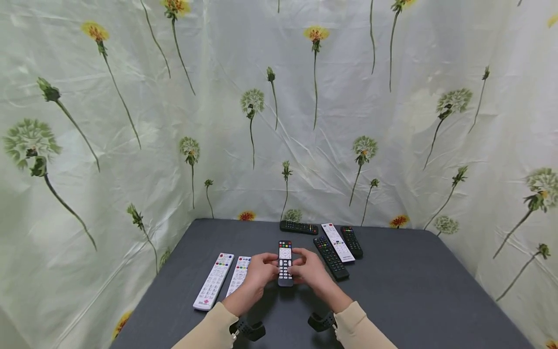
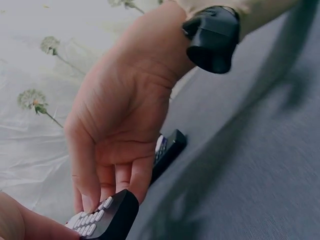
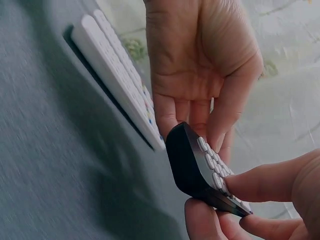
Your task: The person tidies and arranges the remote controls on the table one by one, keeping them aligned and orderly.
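Observation:
A small black remote control (image 1: 285,280) with white and coloured buttons is held up over the table between both hands. My left hand (image 1: 260,274) grips its left edge, thumb and fingers curled about it. My right hand (image 1: 313,272) holds the right side, its thumb lying over the white buttons. In the left wrist view the right hand (image 2: 122,105) faces the camera across the remote's end (image 2: 122,212). From the right wrist, the remote's dark underside (image 3: 185,162) appears, with the right thumb (image 3: 262,185) on the keys. Some fingers are hidden behind the remote.
Two white remotes (image 1: 213,282) lie left on the dark table (image 1: 405,286), one partly behind the left hand. Right of centre lie a white remote (image 1: 338,243) and black remotes (image 1: 331,258); another black remote (image 1: 299,228) lies at the back. A flowered curtain (image 1: 279,97) hangs behind.

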`<control>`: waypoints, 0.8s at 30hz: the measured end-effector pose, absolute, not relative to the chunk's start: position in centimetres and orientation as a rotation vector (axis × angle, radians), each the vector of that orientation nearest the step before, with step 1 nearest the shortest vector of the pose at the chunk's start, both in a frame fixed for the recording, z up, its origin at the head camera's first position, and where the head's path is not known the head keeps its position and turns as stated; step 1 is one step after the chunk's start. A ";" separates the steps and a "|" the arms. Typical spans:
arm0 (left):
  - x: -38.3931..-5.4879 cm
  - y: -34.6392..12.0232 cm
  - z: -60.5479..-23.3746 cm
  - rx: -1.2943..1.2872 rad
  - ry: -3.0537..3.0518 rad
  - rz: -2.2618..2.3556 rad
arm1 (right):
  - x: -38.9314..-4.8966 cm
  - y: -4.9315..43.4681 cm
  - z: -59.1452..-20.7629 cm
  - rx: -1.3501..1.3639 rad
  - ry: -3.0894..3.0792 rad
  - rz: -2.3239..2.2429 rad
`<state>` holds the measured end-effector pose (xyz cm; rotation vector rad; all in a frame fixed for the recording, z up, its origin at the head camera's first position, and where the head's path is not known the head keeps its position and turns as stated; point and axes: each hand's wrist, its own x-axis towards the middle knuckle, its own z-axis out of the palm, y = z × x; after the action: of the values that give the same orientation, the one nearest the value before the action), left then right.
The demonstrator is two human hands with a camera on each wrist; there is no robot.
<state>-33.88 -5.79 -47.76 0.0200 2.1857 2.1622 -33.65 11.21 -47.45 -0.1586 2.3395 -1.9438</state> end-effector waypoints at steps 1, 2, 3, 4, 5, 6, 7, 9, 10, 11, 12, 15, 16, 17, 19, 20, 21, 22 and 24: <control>-33.7 -6.1 -47.7 0.030 2.198 2.159 | -33.6 10.9 -47.5 -0.168 2.343 -1.937; -33.5 -6.5 -47.7 0.042 2.212 2.153 | -33.5 10.7 -47.5 -0.177 2.344 -1.931; -33.4 -6.8 -47.6 0.053 2.219 2.150 | -33.4 10.5 -47.6 -0.182 2.345 -1.926; -33.2 -7.1 -47.7 0.054 2.232 2.137 | -33.3 10.2 -47.6 -0.188 2.342 -1.920; -33.1 -7.4 -47.7 0.060 2.239 2.130 | -33.2 10.0 -47.7 -0.201 2.343 -1.915; -32.9 -7.7 -47.7 0.065 2.250 2.117 | -33.1 9.8 -47.7 -0.208 2.338 -1.912; -32.8 -8.0 -47.8 0.071 2.254 2.110 | -33.0 9.5 -47.8 -0.218 2.336 -1.910; -32.7 -8.4 -47.9 0.082 2.266 2.093 | -32.9 9.1 -48.0 -0.231 2.337 -1.906; -32.5 -8.6 -48.0 0.084 2.278 2.079 | -32.8 8.9 -48.1 -0.237 2.333 -1.908; -32.4 -8.9 -48.0 0.086 2.283 2.071 | -32.6 8.7 -48.2 -0.242 2.327 -1.913; -32.3 -9.0 -48.1 0.090 2.293 2.059 | -32.5 8.5 -48.3 -0.241 2.325 -1.915; -31.9 -9.5 -48.0 0.072 2.309 2.034 | -32.3 8.0 -48.5 -0.248 2.317 -1.921; -31.8 -9.6 -47.9 0.066 2.310 2.029 | -32.2 7.9 -48.5 -0.252 2.316 -1.920; -31.7 -9.7 -47.8 0.058 2.303 2.031 | -32.2 7.7 -48.5 -0.254 2.315 -1.919; -31.4 -9.8 -47.5 0.038 2.276 2.044 | -32.1 7.5 -48.5 -0.262 2.321 -1.914; -31.4 -9.9 -47.4 0.023 2.259 2.052 | -32.1 7.3 -48.5 -0.264 2.327 -1.909; -31.3 -9.9 -47.3 0.006 2.242 2.057 | -32.0 7.2 -48.6 -0.264 2.330 -1.907; -31.2 -10.0 -47.3 -0.007 2.220 2.068 | -32.0 7.1 -48.6 -0.267 2.330 -1.910; -31.1 -10.1 -47.3 -0.048 2.183 2.081 | -31.9 6.8 -48.7 -0.269 2.338 -1.906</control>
<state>-31.12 -10.10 -47.25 -0.0484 2.1829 2.0807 -31.91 6.79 -48.66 -0.2687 2.3380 -1.9064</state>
